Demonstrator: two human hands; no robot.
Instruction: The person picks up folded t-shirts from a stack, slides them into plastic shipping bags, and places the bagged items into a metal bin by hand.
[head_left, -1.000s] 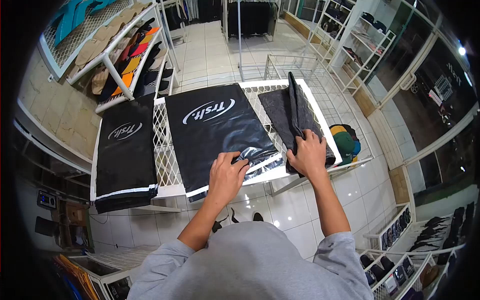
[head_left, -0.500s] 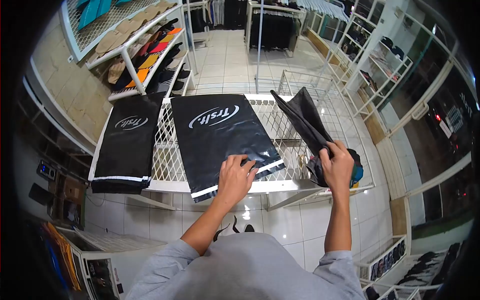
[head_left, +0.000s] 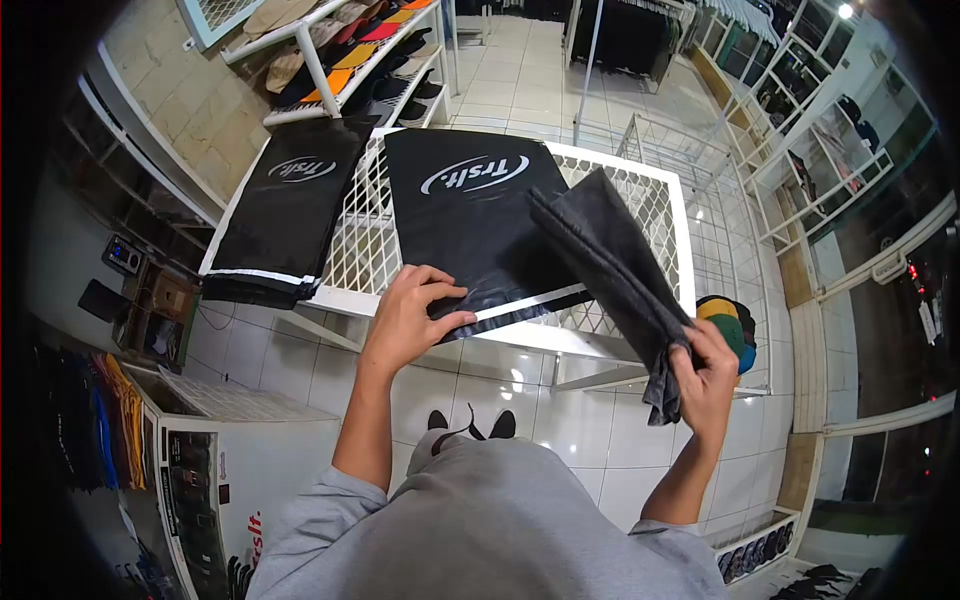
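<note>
A black plastic mailer bag (head_left: 470,225) with a white curved logo lies flat on the white mesh-top table (head_left: 365,220), its white-striped end towards me. My left hand (head_left: 408,315) rests at the bag's near left corner, thumb and fingers spread apart over the plastic. In my right hand (head_left: 703,378) is the gathered lower end of a folded dark grey garment (head_left: 620,265). The garment slants up to the left, and its far end overlaps the right side of the bag. To the left lies a stack of similar black bags (head_left: 290,210).
Caps fill a white rack (head_left: 320,75) beyond the table's left end. More caps (head_left: 728,330) sit beside the table's right edge. A wire frame (head_left: 690,160) stands behind on the right, and clothes hang on a rail (head_left: 620,40) at the back.
My right hand has brought the garment left, over the bag's right part. My left hand has shifted from the middle of the striped end to its left corner. The view has tilted downward.
</note>
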